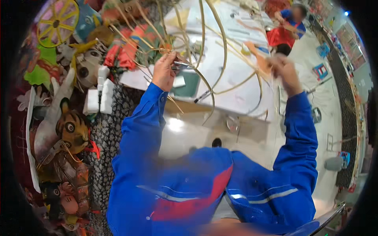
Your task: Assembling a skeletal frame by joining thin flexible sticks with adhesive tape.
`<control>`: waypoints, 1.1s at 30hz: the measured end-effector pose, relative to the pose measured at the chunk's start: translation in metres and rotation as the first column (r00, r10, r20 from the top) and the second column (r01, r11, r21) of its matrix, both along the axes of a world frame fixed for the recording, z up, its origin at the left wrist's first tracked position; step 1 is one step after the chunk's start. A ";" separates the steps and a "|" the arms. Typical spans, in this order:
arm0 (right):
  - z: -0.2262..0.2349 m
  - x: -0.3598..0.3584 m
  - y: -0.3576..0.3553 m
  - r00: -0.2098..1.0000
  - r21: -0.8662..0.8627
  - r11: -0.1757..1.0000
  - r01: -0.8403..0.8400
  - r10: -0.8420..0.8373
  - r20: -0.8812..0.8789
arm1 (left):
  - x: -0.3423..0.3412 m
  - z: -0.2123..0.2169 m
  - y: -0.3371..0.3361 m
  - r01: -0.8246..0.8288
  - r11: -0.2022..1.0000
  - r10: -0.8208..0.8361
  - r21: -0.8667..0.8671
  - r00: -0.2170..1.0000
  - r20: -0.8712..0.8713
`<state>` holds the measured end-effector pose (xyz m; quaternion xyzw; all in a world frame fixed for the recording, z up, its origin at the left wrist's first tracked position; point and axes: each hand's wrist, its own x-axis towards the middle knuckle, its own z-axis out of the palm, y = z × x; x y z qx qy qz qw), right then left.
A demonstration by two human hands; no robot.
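A frame of thin, bent cane strips (225, 51) fans out above and in front of me, its loops reaching over the white table. My left hand (164, 70) is closed on the frame where several strips meet. A small shiny metal piece (182, 65) shows beside its fingers; its kind is unclear. Raised out to the right, my right hand (286, 74) is blurred, its fingers bent together. What they pinch, if anything, cannot be made out. Near the left hand, a dark green mat (186, 85) and a black marker-like stick (202, 96) lie on the table.
The white table (244, 98) carries papers. On the left, a dark patterned cloth (104, 135) lies beside a tiger head (73, 131), white foam-like blocks (105, 96) and other painted figures. Another person in blue and red (283, 33) is at the far right, near small blue stools (321, 70).
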<state>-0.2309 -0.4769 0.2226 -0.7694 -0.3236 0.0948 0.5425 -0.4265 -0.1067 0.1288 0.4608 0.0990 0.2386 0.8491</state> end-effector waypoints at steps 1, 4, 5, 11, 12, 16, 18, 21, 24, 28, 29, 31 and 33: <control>-0.007 -0.006 0.000 0.995 -0.084 0.994 -0.064 0.058 -0.075 | 0.003 0.012 0.007 0.025 0.999 -0.026 0.024 0.999 0.031; -0.012 -0.039 0.018 0.968 -0.089 0.970 -0.227 0.214 -0.132 | 0.012 0.072 -0.011 0.067 0.992 -0.075 0.111 0.994 0.074; -0.006 -0.048 0.028 0.940 -0.091 0.938 -0.335 0.327 -0.095 | 0.013 0.093 -0.023 0.092 0.988 -0.106 0.127 0.989 0.106; 0.040 -0.094 0.097 0.836 0.132 0.863 -0.487 0.505 -0.217 | 0.039 0.154 -0.044 0.133 0.972 -0.160 0.192 0.978 0.137; 0.047 -0.097 0.100 0.832 0.194 0.859 -0.473 0.508 -0.221 | 0.046 0.160 -0.046 0.149 0.957 -0.190 0.249 0.971 0.148; 0.056 -0.083 0.129 0.839 0.218 0.849 -0.481 0.519 -0.167 | 0.052 0.174 -0.037 0.075 0.920 -0.114 0.385 0.990 0.079; 0.057 -0.076 0.140 0.866 0.311 0.860 -0.406 0.470 -0.169 | 0.035 0.175 -0.032 0.013 0.934 -0.060 0.358 0.991 0.119; 0.063 -0.072 0.157 0.874 0.361 0.860 -0.361 0.447 -0.190 | -0.026 0.178 -0.012 -0.267 0.898 0.188 0.351 0.951 0.244; 0.062 -0.065 0.168 0.883 0.483 0.824 -0.296 0.429 -0.191 | -0.078 0.174 -0.009 -0.481 0.833 0.406 0.274 0.867 0.288; 0.064 -0.087 0.210 0.910 0.505 0.824 -0.258 0.382 -0.159 | -0.172 0.188 -0.036 -0.877 0.416 0.708 0.240 0.478 0.520; 0.061 -0.091 0.221 0.904 0.503 0.822 -0.266 0.394 -0.165 | -0.189 0.191 -0.047 -0.944 0.160 0.776 0.290 0.301 0.553; 0.048 -0.092 0.242 0.933 0.461 0.851 -0.253 0.340 -0.116 | -0.207 0.184 -0.052 -0.957 -0.233 0.618 0.174 -0.007 0.786; 0.035 -0.096 0.259 0.927 0.484 0.844 -0.230 0.342 -0.155 | -0.207 0.175 -0.065 -0.993 -0.074 0.510 0.094 0.044 0.859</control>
